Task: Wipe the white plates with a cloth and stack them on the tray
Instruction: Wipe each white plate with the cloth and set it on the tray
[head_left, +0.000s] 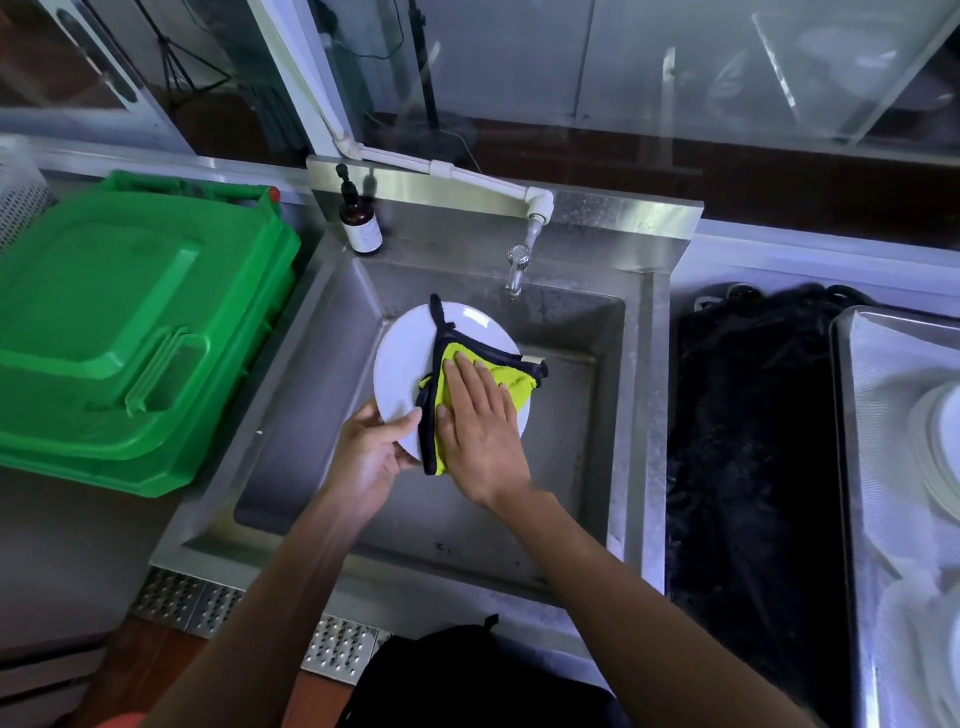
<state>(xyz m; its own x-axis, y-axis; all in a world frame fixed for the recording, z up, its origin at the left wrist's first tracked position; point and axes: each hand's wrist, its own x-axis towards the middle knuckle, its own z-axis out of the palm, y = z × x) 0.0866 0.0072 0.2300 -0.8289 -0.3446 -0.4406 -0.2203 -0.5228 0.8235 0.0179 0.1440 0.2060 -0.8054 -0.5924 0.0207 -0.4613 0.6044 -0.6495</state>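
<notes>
Plate (410, 358) gripped by left hand (371, 457) over sink (571, 338); right hand's (483, 431) flat fingers (462, 384) press cloth (441, 395).

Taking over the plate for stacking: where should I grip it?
Judging by its pose, grip the plate at its bare left rim, coming from the left. The right hand presses the cloth over its right half.

One plate (415, 358) (held), one cloth (457, 374), two bins (130, 312).
</notes>
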